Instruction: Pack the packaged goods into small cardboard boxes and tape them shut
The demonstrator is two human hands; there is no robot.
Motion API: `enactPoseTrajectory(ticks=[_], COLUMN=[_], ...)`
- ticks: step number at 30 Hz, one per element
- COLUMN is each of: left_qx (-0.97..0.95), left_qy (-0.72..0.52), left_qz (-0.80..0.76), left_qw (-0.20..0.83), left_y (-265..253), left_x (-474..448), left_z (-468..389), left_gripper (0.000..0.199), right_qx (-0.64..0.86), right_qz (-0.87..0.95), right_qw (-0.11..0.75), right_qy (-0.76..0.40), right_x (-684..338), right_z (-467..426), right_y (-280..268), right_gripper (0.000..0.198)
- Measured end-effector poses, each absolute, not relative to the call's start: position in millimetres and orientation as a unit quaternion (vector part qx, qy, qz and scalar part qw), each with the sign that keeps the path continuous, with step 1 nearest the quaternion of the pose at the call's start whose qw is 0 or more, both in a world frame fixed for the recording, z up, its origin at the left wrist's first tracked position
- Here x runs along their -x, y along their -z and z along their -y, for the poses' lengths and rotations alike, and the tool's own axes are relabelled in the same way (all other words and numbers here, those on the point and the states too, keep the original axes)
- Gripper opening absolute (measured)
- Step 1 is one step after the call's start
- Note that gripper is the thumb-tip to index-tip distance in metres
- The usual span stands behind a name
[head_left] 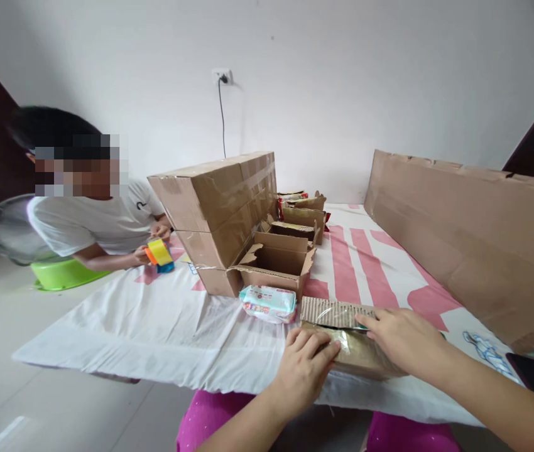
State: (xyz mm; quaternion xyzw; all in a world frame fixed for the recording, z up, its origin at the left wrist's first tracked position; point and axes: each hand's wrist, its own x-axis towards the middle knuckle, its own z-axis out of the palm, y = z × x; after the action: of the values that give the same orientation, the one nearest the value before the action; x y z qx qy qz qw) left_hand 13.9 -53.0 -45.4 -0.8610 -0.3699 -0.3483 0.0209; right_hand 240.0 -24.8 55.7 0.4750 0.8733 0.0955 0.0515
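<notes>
At the table's near edge lies a small cardboard box (365,353) with shiny tape on it. Its corrugated flap (335,312) is raised at the far side, and a dark gap shows beneath it. My left hand (305,361) grips the box's left end, fingers bent over the top. On the right, my right hand (403,339) holds the box's other end, with the index finger reaching onto the flap. Something small and greenish shows by that fingertip; I cannot make out what it is. A wet wipes pack (268,304) lies just beyond my left hand.
Open cardboard boxes (276,258) stand in a row beyond the wipes, beside a stack of taped boxes (215,220). A large cardboard panel (465,232) stands at the right. Across the table, another person (102,220) holds a yellow, orange and blue object (159,254).
</notes>
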Motion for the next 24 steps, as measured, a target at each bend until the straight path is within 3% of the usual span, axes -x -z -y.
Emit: enactPoseTrajectory(ticks=[6, 16, 20, 24], left_qx=[0.872, 0.869, 0.874, 0.877], left_qy=[0.31, 0.315, 0.303, 0.298], left_qz=[0.378, 0.381, 0.38, 0.378], left_qw=[0.012, 0.02, 0.009, -0.004], left_y=[41.0, 36.9, 31.5, 20.0], left_x=[-13.4, -13.3, -12.9, -11.8], left_z=[46.2, 47.4, 47.4, 33.0], left_gripper=[0.029, 0.029, 0.026, 0.02], right_qx=[-0.514, -0.558, -0.569, -0.56], right_qz=[-0.848, -0.807, -0.799, -0.823], right_qw=[0.039, 0.136, 0.119, 0.038], right_qy=[-0.125, -0.138, -0.151, -0.089], right_x=[-246.5, -254.8, -269.5, -273.6], right_z=[31.0, 42.6, 49.5, 51.4], right_y=[-45.6, -69.5, -78.2, -75.7], right_gripper=[0.03, 0.035, 0.034, 0.024])
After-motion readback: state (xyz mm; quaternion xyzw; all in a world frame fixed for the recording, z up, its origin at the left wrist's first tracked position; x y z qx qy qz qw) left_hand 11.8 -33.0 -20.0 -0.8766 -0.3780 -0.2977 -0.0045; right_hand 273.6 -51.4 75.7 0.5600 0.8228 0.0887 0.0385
